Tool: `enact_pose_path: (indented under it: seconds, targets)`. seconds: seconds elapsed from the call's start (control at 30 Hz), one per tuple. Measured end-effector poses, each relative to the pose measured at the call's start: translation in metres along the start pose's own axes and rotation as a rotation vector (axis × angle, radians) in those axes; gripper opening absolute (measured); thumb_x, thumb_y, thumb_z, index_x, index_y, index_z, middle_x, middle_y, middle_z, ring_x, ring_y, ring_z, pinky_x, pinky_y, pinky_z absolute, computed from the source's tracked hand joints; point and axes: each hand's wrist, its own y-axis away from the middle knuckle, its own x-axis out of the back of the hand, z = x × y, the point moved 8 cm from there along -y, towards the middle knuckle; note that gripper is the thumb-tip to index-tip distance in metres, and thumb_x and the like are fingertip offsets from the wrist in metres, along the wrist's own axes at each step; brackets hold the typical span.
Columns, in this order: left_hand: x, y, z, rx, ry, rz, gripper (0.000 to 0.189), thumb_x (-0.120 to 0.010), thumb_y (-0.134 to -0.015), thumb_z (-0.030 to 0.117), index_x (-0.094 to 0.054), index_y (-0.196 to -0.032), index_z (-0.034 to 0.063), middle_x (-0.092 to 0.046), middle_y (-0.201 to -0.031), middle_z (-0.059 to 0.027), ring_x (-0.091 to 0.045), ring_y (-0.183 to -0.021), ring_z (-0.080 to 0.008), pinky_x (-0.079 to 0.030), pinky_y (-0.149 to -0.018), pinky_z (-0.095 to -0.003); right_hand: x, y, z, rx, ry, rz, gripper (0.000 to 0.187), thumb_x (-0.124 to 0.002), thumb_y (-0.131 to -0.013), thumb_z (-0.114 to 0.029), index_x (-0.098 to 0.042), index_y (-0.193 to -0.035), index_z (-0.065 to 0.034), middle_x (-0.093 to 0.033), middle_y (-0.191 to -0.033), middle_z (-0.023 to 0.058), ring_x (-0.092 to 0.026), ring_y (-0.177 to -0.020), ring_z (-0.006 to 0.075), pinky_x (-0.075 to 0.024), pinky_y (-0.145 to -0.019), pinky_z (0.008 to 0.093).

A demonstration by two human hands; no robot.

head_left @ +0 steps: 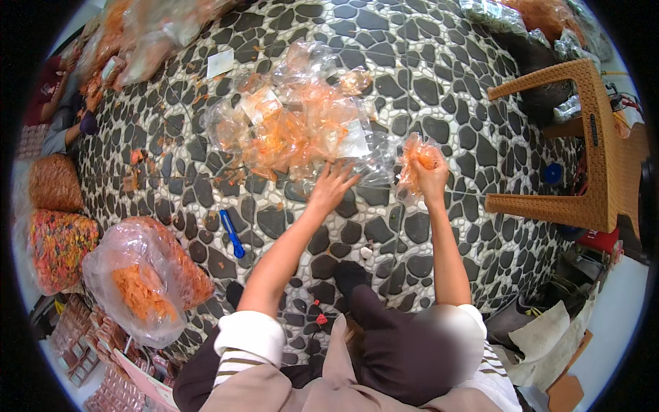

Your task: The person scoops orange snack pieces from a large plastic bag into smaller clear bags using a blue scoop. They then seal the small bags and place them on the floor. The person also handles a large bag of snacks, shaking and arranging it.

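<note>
My right hand [431,172] grips a crumpled clear plastic bag [412,154] smeared with orange residue, close to the floor. At the near edge of a loose heap of clear plastic bags [304,123], my left hand [332,185] lies with its fingers spread. Orange crumbs cling inside many of these bags. White paper slips [355,140] show among the plastic. Nearer to me on the left, a blue utility knife [231,234] rests on the stone-patterned floor [381,229].
An open plastic sack [144,278] of orange snack bits stands at left, beside a sack of multicoloured pieces [62,247]. Packed goods [77,340] are stacked at lower left. A brown plastic chair [597,149] lies on the right. Another person [54,98] sits at far left.
</note>
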Motion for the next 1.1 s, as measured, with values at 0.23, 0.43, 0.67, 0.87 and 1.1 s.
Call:
enact_pose_path:
  seconds: [0.23,0.43,0.67,0.87,1.1]
  targets:
    - [0.050,0.057,-0.051,0.237,0.202,0.089,0.036,-0.061,-0.068,0.024,-0.058,-0.100,0.0068,-0.052,-0.116,-0.0097,-0.040,-0.118,-0.0272,-0.024,-0.103,-0.0465,-0.037,0.023,0.003,-0.067,0.011,-0.134,0.036,-0.072,-0.068,-0.010,-0.061,-0.100,0.0010,-0.066,-0.084,0.0078,-0.061,-0.072,0.0121,-0.0487,-0.066,0.0268]
    - [0.046,0.044,0.016,0.480,0.459,0.164,0.066,-0.065,-0.069,0.025,-0.037,-0.124,0.0010,-0.033,-0.130,-0.0175,-0.026,-0.126,-0.0344,-0.016,-0.107,-0.0480,-0.036,0.032,-0.029,-0.030,-0.052,-0.198,0.031,-0.071,-0.068,-0.008,-0.060,-0.096,-0.0009,-0.065,-0.083,0.0059,-0.059,-0.073,0.0100,-0.0480,-0.065,0.0250]
    - [0.016,0.036,0.018,0.548,0.265,0.125,0.063,-0.057,-0.077,0.017,-0.033,-0.131,-0.0034,-0.032,-0.137,-0.0165,-0.019,-0.133,-0.0322,-0.012,-0.107,-0.0515,-0.040,0.056,-0.074,0.094,0.103,-0.426,0.021,-0.067,-0.068,0.001,-0.057,-0.086,-0.0024,-0.061,-0.081,0.0017,-0.055,-0.076,0.0065,-0.0458,-0.066,0.0236]
    - [0.032,0.045,-0.010,0.630,0.780,0.347,0.039,-0.036,-0.094,0.020,-0.044,-0.128,0.0028,-0.050,-0.125,-0.0141,-0.036,-0.125,-0.0308,-0.018,-0.106,-0.0490,-0.099,0.095,-0.085,0.378,0.292,-0.871,0.026,-0.067,-0.068,-0.018,-0.060,-0.088,-0.0033,-0.062,-0.081,0.0162,-0.059,-0.075,0.0347,-0.0476,-0.067,0.0380]
    - [0.054,0.056,-0.016,0.630,1.042,0.465,0.038,-0.032,-0.096,0.025,-0.047,-0.126,0.0055,-0.046,-0.130,-0.0133,-0.036,-0.126,-0.0307,-0.028,-0.103,-0.0410,-0.144,0.083,-0.026,-0.208,0.242,-1.019,0.019,-0.061,-0.073,-0.014,-0.064,-0.086,-0.0003,-0.064,-0.070,0.0109,-0.063,-0.067,0.0241,-0.0472,-0.064,0.0379]
